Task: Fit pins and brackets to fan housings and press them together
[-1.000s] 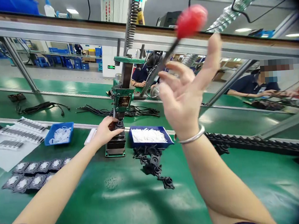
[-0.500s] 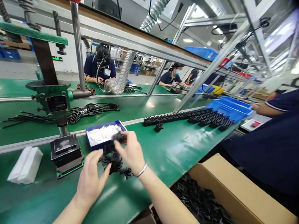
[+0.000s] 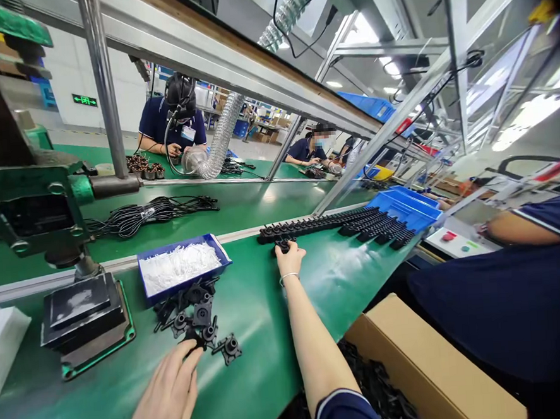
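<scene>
A loose heap of small black plastic parts (image 3: 196,316) lies on the green bench beside the blue tray, and a long row of black parts (image 3: 328,222) stretches further right.

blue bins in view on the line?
2. One small blue tray of white parts sits beside the press base; one larger blue bin sits at the far end of the black part row. Others may be hidden.

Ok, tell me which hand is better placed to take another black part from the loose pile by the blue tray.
Left. The left hand has its fingertips at the near edge of the pile by the blue tray. The right hand is stretched far off, at the row of parts.
</scene>
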`<state>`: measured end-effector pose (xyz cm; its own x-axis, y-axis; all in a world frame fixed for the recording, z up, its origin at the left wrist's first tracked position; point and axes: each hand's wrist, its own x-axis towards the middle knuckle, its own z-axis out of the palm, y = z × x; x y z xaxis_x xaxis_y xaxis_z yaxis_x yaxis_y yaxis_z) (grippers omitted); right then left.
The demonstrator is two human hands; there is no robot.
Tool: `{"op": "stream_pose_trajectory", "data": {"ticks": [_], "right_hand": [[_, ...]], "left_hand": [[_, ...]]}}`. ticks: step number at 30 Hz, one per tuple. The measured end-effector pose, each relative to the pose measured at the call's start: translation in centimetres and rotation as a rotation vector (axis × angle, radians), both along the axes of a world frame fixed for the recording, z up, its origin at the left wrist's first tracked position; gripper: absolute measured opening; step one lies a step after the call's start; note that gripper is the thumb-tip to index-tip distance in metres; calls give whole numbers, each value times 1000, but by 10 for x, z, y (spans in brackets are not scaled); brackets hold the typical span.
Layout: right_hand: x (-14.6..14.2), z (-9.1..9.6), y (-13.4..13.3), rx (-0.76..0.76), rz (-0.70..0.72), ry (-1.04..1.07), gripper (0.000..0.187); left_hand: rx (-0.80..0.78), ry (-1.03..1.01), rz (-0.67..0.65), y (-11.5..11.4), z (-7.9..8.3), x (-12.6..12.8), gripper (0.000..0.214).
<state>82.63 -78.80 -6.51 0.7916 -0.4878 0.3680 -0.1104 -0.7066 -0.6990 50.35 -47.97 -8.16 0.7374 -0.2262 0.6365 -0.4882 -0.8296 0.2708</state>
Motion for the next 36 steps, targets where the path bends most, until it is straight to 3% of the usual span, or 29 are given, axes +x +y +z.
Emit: {"op": "stream_pose_trajectory", "data": {"ticks": [5, 9, 11, 14, 17, 20, 23, 26, 28, 33, 36], "right_hand": [[24, 2, -24, 40, -53, -34, 37], [24, 11, -32, 65, -76, -62, 43], [12, 10, -24, 73, -35, -70, 50], [-22, -2, 2, 88, 154, -37, 60], [-67, -15, 30, 101, 384, 10, 58], [-93, -13, 40, 95, 496, 13, 54], [-83, 0, 27, 81, 389, -31, 62], [-47, 12, 2, 72, 149, -73, 89], [-21, 14, -13, 76, 22, -75, 94], [21, -2, -31, 112, -123, -53, 59], [38, -11, -36, 124, -173, -56, 55]], "left_hand": [[7, 4, -6, 0, -4, 1, 35], [-14, 3, 3, -2, -3, 3, 33], [-17, 11, 4, -3, -1, 3, 33], [-12, 38, 5, -4, 5, 2, 34], [-11, 53, 1, -4, 10, 0, 35], [-12, 59, -9, -3, 12, -1, 36], [-12, 65, -14, -2, 11, -2, 36], [2, 58, -21, -2, 11, -2, 35], [10, 46, -19, -2, 10, -2, 34], [-1, 40, -4, -3, 5, -2, 35], [2, 61, -9, -3, -1, -2, 36]]}}
